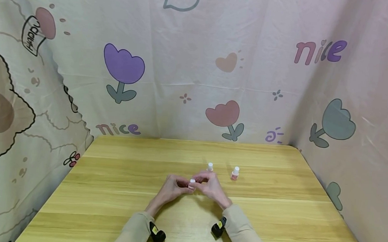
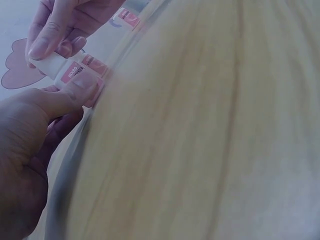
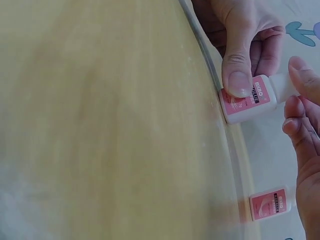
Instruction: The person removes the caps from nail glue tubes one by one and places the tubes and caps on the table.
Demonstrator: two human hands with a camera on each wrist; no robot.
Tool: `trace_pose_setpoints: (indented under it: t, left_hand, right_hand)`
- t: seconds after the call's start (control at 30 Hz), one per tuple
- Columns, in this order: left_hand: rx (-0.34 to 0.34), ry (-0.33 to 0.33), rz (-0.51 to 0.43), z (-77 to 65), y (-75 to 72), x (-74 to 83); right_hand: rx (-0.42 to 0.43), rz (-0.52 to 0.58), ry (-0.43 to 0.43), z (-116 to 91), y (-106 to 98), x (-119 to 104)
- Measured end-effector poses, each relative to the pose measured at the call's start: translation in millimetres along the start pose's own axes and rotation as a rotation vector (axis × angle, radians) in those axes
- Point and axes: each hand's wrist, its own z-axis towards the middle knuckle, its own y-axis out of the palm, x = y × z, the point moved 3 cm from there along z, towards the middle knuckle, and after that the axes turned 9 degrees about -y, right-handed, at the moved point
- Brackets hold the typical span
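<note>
A small white glue bottle (image 3: 263, 94) with a pink label stands upright on the table in front of the person. My left hand (image 1: 171, 189) grips its body, the thumb lying across the label. My right hand (image 1: 211, 187) pinches the white cap (image 2: 50, 65) between thumb and fingers. Just behind the right hand is a second white-capped bottle (image 1: 210, 167), its lower part hidden in the head view. Farther right, a third bottle of the same look (image 1: 235, 173) stands upright.
The wooden table (image 1: 109, 197) reaches back to a printed cloth (image 1: 184, 61) that hangs behind it and on both sides. Black cameras (image 1: 157, 234) are strapped at both wrists over beige sleeves (image 1: 134, 228).
</note>
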Motion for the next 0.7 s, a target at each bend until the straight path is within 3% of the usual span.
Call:
trace_pose_setpoints:
  t: [0.27, 0.7]
  left_hand:
    - [0.02, -0.019, -0.006, -0.8, -0.2, 0.7]
    - [0.04, -0.017, -0.002, -1.9, -0.6, 0.8]
  right_hand:
    - [-0.005, -0.008, 0.099, 0.5, -3.2, -1.7]
    - [0.0, -0.013, 0.045, 1.9, -0.3, -2.0]
